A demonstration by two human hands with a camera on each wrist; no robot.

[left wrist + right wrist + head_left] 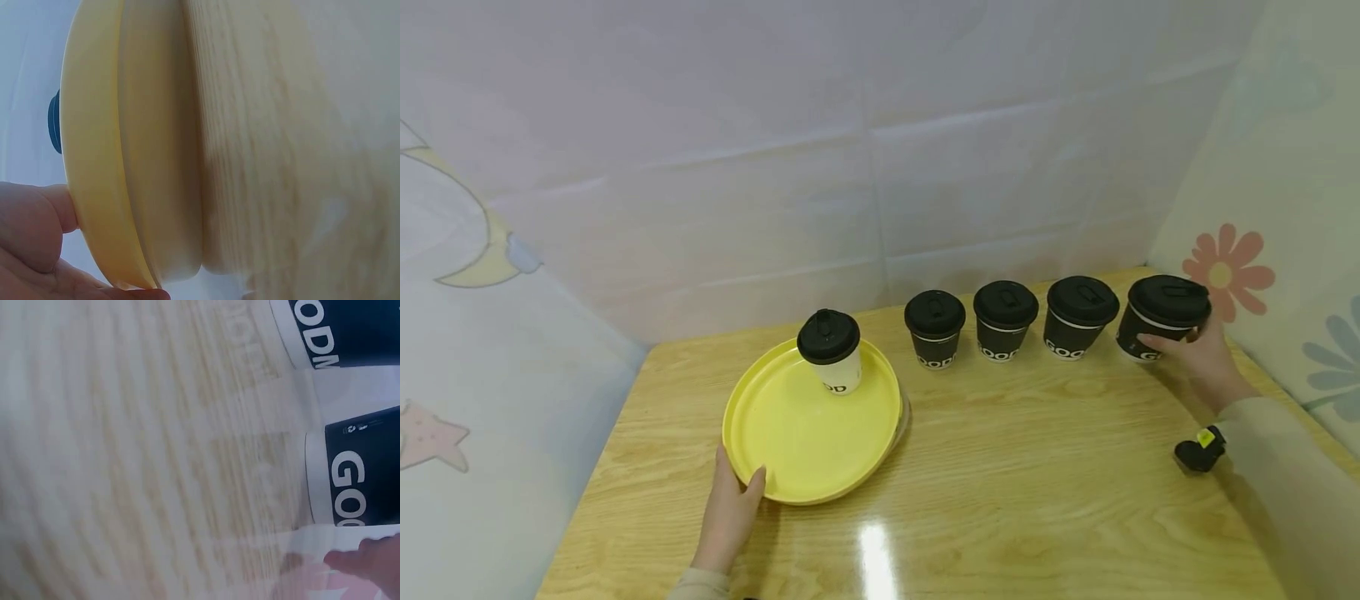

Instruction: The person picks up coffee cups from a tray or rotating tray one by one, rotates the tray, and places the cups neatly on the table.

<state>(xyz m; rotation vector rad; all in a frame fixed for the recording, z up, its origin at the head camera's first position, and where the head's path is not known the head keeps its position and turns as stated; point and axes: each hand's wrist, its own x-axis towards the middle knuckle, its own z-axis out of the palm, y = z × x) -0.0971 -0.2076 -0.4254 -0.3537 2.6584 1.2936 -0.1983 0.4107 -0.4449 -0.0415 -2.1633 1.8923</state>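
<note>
My left hand [730, 508] grips the near left rim of a round yellow tray [805, 450], thumb on the rim and fingers low at its side. A white paper coffee cup [842, 375] with a black lid stands toward the back of that tray. At the far right, my right hand [1206, 362] holds a dark paper coffee cup [1131, 329], its thumb across the front; the fingers behind are hidden. In the right wrist view, some fingers [369, 562] show beside a dark cup lettered GOO [369, 469].
Several lidded dark cups stand in a row along the back: a small one [936, 346], another [1000, 337] and a larger one [1071, 333]. Under the yellow tray lies a pale round base [162, 187]. A small black object [1201, 450] with a yellow mark sits by the right sleeve.
</note>
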